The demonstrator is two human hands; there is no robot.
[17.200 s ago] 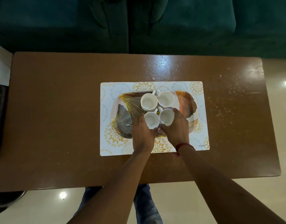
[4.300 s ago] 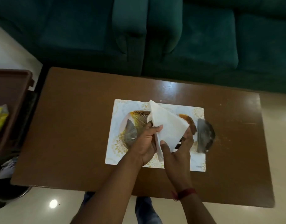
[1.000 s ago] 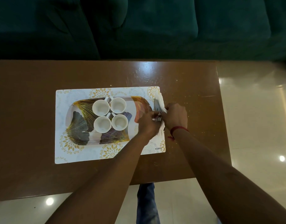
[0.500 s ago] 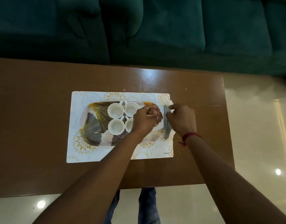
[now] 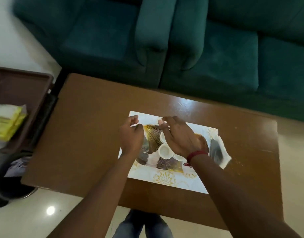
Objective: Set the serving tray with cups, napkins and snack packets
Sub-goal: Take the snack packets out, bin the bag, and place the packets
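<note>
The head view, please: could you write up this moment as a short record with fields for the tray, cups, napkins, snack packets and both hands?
tray: patterned serving tray on a placemat on the brown table
cups: white cups clustered on the tray, partly hidden by the right hand
napkins: white napkins in a dark holder at the tray's right end
snack packets: yellow packets in a brown bin left of the table, none on the tray
left hand: left hand empty, fingers loosely curled, above the tray's left end
right hand: right hand open and empty, over the cups

Head view, looking steeply down over table [image 5: 89, 138].
</note>
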